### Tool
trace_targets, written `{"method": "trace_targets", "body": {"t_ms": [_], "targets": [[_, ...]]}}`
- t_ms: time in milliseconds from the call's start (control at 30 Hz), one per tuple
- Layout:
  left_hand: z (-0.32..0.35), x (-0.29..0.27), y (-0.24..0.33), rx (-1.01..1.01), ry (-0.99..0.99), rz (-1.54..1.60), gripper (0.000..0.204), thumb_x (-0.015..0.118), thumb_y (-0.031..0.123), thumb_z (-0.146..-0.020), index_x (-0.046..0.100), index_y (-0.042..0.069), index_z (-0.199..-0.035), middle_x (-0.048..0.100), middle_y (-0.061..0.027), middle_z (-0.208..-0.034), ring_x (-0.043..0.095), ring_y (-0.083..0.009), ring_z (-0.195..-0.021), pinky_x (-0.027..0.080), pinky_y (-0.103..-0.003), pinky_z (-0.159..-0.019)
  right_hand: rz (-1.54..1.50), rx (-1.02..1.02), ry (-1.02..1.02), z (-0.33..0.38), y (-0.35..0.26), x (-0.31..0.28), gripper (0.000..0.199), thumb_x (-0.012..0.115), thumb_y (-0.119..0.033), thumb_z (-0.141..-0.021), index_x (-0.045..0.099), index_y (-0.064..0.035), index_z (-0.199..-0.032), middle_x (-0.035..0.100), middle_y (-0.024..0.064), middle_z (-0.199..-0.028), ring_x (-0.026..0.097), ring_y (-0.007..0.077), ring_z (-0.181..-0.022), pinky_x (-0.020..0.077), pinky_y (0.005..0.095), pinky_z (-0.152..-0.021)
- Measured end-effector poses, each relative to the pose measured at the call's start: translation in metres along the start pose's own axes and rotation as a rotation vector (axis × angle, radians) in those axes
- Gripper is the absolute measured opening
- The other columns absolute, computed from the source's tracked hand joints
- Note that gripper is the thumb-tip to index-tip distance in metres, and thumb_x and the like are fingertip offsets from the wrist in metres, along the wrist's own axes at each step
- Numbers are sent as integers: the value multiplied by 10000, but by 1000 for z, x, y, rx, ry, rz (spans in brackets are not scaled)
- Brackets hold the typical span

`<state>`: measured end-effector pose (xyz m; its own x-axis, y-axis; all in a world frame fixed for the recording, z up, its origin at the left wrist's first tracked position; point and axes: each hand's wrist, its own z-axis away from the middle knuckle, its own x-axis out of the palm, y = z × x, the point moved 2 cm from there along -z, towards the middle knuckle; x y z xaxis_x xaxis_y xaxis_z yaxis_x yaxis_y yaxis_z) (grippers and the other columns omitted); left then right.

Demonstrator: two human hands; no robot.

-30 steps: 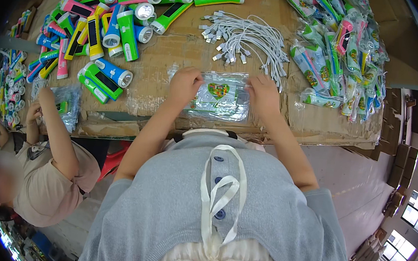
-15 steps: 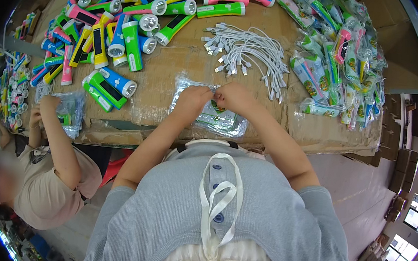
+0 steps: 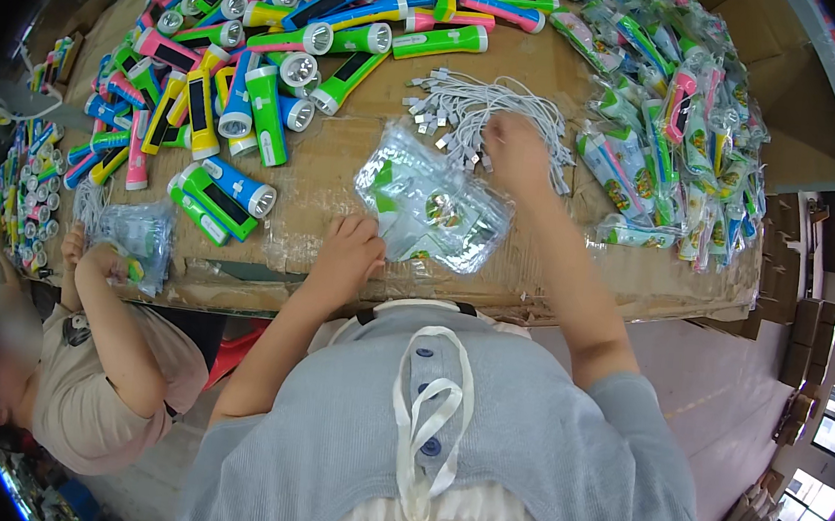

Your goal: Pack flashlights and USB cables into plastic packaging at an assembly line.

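A pile of clear plastic bags (image 3: 443, 208) with green and white print lies on the cardboard-covered table before me. My left hand (image 3: 350, 249) is at the pile's lower left edge, its fingers curled closed on a bag there. Farther off to the right, my right hand (image 3: 516, 152) is over the near side of a heap of white charging cables (image 3: 453, 98). That hand is blurred, and its fingers are partly hidden, so I cannot see whether it grips a cable. Close by on the left lie a green flashlight (image 3: 212, 206) and a blue flashlight (image 3: 244, 187).
Many colourful flashlights (image 3: 269, 116) are heaped at the far left. Bagged flashlights (image 3: 686, 136) fill the right side. A co-worker (image 3: 120, 373) on the left handles bags (image 3: 138, 239) at the same table. The table's front edge (image 3: 533, 312) runs close to my body.
My hands have parted from over the bags. The right went up and right to the cables, the left down and left. The bag pile now lies turned and more in view.
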<state>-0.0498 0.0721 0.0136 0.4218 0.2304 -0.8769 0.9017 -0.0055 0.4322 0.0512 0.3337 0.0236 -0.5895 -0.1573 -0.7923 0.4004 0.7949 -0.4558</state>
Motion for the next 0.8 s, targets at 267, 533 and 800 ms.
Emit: {"method": "trace_targets", "body": {"t_ms": [267,533,800], "targets": [[-14,14,0,-458,89,333,215,701,104,-695,571,40,-855,529,-105,-909,515,-294,-812,414,-379,-698,376,194,-136,-59,49,-21,305,584,-335,-825,638,-38,-786,595,140,-676,607,361,-727,479,450,-637],[-51,15,-11,-575,242,335,338,620,129,-757,517,67,-1073,581,-166,-955,577,-376,-872,462,-456,-702,-966,451,-100,9,-68,-44,442,359,-350,-950,514,-38,-678,478,27,-600,488,157,-635,386,317,-679],[-58,12,-33,-778,377,757,155,552,101,-821,531,35,-959,523,-152,-579,540,-300,-535,405,-373,-508,-99,25,-1014,79,-60,47,431,501,-392,-822,663,7,-793,647,178,-802,622,294,-716,469,410,-674]]}}
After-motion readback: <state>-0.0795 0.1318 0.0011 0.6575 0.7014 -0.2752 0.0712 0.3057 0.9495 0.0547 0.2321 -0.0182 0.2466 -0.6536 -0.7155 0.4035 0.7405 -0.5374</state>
